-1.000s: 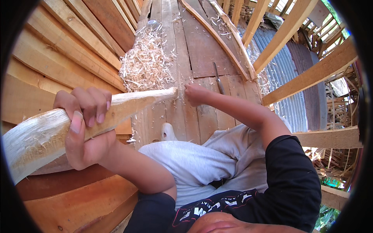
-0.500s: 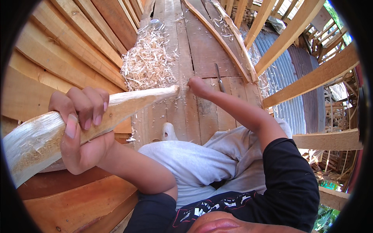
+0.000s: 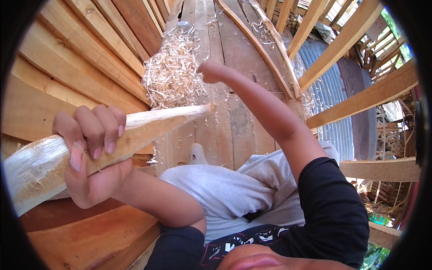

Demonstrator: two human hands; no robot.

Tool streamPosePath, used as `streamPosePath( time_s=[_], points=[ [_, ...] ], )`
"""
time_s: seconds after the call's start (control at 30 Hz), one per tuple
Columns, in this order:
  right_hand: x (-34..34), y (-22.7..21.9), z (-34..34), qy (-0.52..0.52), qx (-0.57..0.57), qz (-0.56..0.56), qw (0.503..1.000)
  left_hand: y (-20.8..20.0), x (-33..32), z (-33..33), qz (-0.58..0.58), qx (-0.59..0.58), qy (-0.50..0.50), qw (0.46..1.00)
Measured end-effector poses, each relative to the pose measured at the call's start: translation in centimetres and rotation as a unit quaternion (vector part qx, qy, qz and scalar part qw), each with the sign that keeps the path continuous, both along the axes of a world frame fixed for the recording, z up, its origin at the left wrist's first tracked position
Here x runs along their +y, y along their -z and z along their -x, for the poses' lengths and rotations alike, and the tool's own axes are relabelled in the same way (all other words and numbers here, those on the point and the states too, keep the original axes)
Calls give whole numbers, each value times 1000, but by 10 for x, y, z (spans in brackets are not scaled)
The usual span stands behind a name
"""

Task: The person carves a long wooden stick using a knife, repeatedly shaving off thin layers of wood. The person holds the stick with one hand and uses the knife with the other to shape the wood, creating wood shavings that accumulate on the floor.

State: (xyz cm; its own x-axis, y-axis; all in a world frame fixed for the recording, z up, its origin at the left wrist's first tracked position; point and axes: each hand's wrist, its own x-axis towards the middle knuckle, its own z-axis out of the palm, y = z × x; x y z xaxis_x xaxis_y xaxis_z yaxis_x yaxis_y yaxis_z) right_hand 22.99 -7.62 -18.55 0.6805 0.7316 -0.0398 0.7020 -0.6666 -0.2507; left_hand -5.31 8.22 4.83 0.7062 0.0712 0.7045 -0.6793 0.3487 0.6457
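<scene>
My left hand (image 3: pixel 92 148) is wrapped round a thick, pale piece of wood (image 3: pixel 153 123), fingers over the top and thumb on the near side. The wood is debarked, with a whitish upper face, and tapers to a narrow end over the floor in front of me. My right arm stretches forward, and my right hand (image 3: pixel 213 73) hovers beyond that tip, beside the shavings. Its fingers look curled in, with nothing showing in them. A knife (image 3: pixel 254 78) lies on the floorboards, mostly hidden behind my right forearm.
Curly wood shavings (image 3: pixel 173 74) are heaped on the plank floor (image 3: pixel 240 130) against the upright boards (image 3: pixel 85 58) at left. A clear container (image 3: pixel 183 25) sits behind the heap. Long wooden strips (image 3: pixel 254 42) lie at right, beside railing posts (image 3: pixel 344 42) and corrugated metal sheets (image 3: pixel 321 85).
My right hand has moved forward and left, away from the wood's tip towards the shavings, and its forearm now covers most of the knife. My left hand keeps its hold on the wood.
</scene>
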Motion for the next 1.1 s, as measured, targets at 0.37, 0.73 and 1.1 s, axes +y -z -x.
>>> streamPosePath(
  time_s=[0.37,0.73,1.1],
  points=[
    [-79,93,127,-104,-186,216,953,-2,2,5,6,4,-5,1000],
    [-63,102,116,44,-82,-7,996,-5,-4,6,4,4,-14,1000],
    [-51,-10,3,332,162,-594,715,-6,-2,7,0,7,-22,1000]
  ],
)
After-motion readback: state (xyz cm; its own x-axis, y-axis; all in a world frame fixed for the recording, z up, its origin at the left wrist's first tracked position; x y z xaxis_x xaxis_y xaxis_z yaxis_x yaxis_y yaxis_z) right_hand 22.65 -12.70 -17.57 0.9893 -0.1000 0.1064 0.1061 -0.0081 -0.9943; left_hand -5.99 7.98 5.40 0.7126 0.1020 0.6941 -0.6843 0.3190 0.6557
